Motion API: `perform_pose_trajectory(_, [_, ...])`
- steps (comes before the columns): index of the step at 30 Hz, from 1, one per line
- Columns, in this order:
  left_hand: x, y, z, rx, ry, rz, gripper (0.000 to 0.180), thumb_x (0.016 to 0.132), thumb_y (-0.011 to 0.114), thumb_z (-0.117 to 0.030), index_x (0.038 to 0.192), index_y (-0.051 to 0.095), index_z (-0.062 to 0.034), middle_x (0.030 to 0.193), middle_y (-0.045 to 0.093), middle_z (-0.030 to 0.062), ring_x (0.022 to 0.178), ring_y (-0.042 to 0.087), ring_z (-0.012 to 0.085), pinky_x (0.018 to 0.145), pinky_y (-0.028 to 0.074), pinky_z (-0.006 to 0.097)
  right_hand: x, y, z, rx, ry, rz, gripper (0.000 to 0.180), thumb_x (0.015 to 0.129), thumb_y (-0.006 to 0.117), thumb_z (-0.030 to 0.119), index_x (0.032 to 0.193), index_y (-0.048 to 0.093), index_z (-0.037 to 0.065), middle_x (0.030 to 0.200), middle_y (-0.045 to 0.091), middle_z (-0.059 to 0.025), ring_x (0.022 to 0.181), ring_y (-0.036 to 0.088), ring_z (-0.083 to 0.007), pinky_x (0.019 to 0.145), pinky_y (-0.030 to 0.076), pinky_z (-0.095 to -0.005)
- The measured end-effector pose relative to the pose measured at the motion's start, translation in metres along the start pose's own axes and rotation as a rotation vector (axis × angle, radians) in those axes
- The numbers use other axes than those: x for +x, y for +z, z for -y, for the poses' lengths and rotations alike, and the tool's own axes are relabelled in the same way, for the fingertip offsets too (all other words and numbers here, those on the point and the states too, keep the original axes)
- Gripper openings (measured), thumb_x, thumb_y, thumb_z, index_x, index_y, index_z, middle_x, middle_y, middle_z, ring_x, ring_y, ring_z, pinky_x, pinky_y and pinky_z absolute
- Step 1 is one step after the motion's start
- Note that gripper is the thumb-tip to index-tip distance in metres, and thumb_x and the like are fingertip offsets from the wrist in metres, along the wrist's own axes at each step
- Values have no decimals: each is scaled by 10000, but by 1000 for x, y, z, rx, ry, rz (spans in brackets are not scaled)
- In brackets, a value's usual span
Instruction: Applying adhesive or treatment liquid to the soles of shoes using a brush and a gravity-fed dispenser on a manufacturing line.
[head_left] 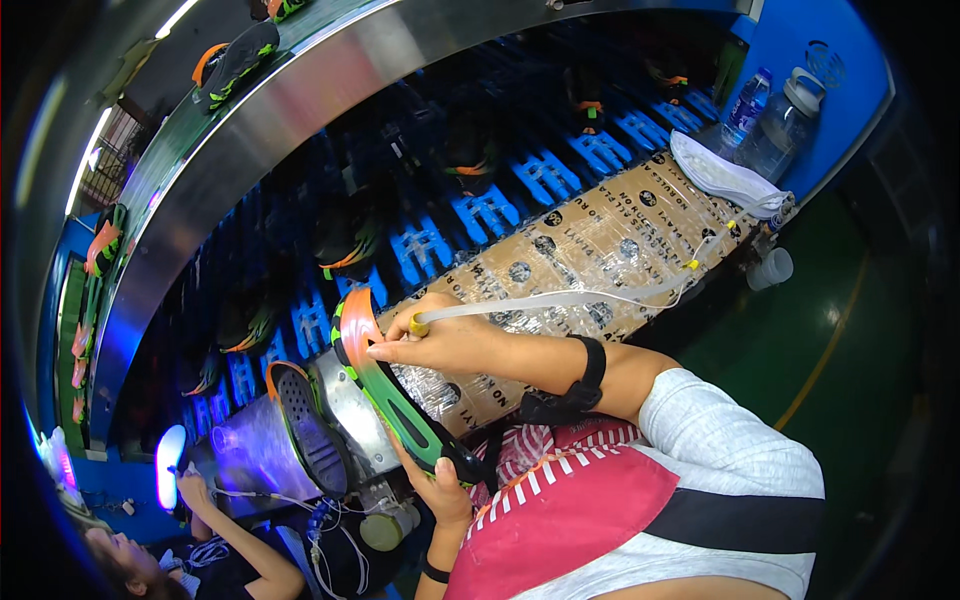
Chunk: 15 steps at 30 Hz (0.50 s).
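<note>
My left hand (440,492) grips the heel end of a shoe (385,392) turned sole-out, its sole black with green and orange trim. My right hand (445,342) rests on the toe end of that sole and pinches a thin yellow-tipped nozzle (418,325). From the nozzle a translucent hose (560,300) runs away to the right across the bench. A black band sits on each wrist. A second shoe (308,432), its black studded sole showing, is mounted on a metal stand (350,420) just left of the held shoe.
The bench (600,240) is covered in taped cardboard. On its far end lie a white cloth (725,180), two water bottles (745,105) and a white cup (772,268). Behind runs a conveyor with blue holders (485,215) carrying dark shoes. A co-worker (215,560) sits at lower left by a glowing lamp (170,465).
</note>
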<state>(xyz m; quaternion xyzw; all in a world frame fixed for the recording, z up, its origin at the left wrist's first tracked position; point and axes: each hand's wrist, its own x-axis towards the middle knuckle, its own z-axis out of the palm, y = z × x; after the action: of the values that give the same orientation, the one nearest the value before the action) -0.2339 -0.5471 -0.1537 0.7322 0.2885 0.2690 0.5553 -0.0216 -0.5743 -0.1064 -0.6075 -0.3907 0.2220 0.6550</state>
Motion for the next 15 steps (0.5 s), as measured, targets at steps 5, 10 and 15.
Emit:
perform_pose_trajectory(5, [-2, 0, -1, 32, 19, -13, 786, 774, 467, -336, 1377, 180, 78, 1413, 245, 227, 1309, 257, 294, 1065, 189, 370, 0, 8, -1, 71, 47, 5, 374, 751, 676, 354, 633, 613, 6, 535, 558, -110, 488, 523, -171, 491, 397, -326])
perform_pose_trajectory(10, [-5, -3, 1, 24, 18, -15, 790, 779, 475, -338, 1381, 173, 74, 1405, 257, 220, 1294, 276, 284, 1060, 202, 368, 1, 17, -4, 188, 127, 20, 295, 745, 683, 275, 620, 610, 18, 530, 537, -47, 507, 493, -106, 505, 385, -295])
perform_pose_trajectory(15, [-7, -4, 3, -92, -22, -41, 798, 805, 480, -393, 1381, 176, 69, 1374, 298, 199, 1238, 342, 266, 1034, 252, 361, 2, 20, -7, 366, 148, 20, 248, 741, 679, 206, 604, 602, 14, 533, 515, -6, 518, 462, -79, 515, 376, -278])
